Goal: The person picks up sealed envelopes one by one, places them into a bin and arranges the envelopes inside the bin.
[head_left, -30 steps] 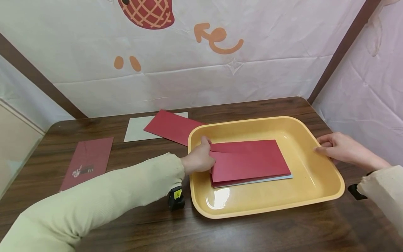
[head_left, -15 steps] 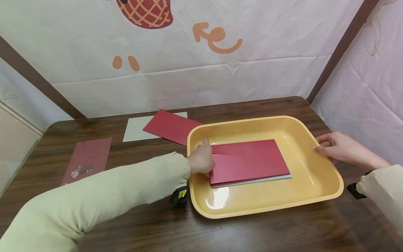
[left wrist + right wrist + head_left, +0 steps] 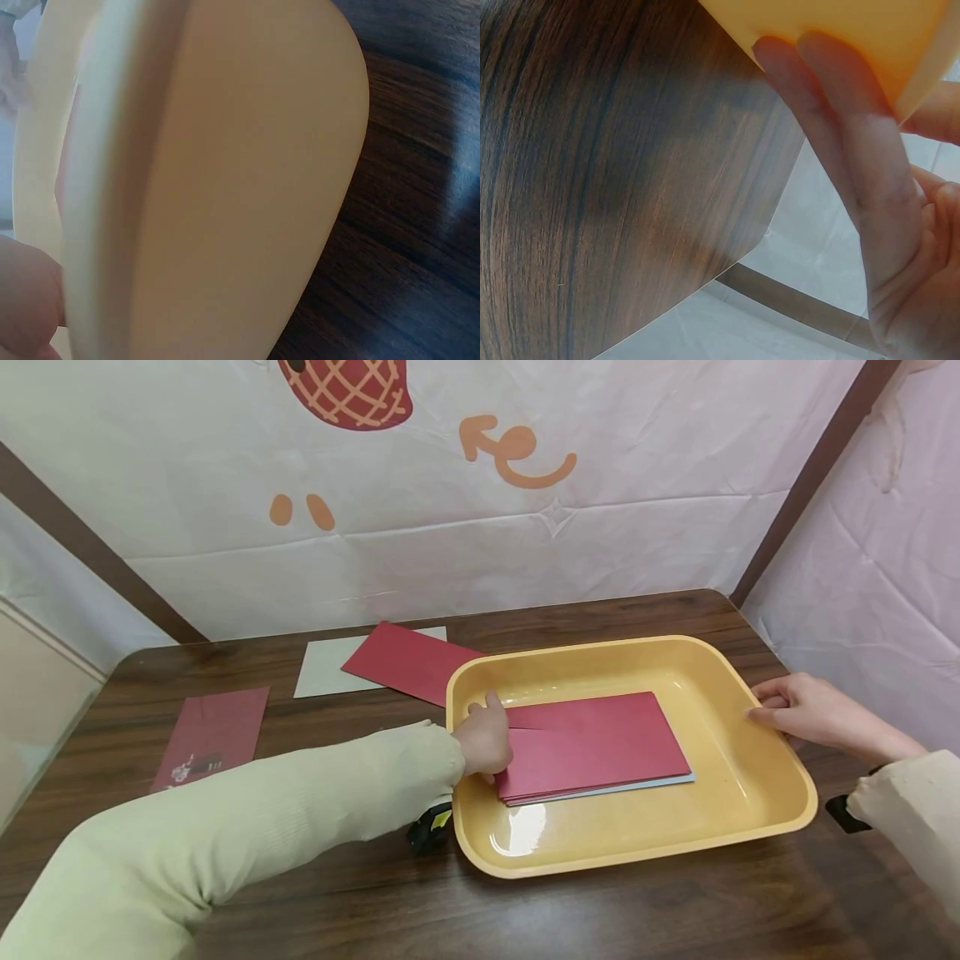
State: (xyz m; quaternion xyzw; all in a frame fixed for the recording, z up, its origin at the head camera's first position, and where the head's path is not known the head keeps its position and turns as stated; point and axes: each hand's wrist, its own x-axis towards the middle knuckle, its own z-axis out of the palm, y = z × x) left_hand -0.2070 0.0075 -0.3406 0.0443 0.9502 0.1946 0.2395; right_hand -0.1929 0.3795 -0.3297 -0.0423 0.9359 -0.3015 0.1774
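Note:
A yellow plastic tray [image 3: 637, 857] stands on the wooden table. In its left half lies a stack of red envelopes [image 3: 592, 743], with a light blue edge showing at the bottom. My left hand [image 3: 486, 737] reaches over the tray's left rim and touches the left end of the stack; its fingertips are hidden, so I cannot tell whether they grip it. My right hand [image 3: 810, 714] pinches the tray's right wall, thumb on the inner side and fingers outside. In the right wrist view straight fingers [image 3: 855, 120] lie along the wall's outside.
Behind the tray's left corner a red envelope [image 3: 408, 662] lies across a whitish one [image 3: 326, 668]. Farther left is a dull red envelope with a printed mark [image 3: 225, 722], partly covered by the left sleeve [image 3: 262, 818]. A white printed cloth [image 3: 450, 560] hangs behind the table.
The left hand has shifted slightly right and the left end of the red envelopes, loosely spread before, now lies flatter and more even. The right hand stays at the tray's wall.

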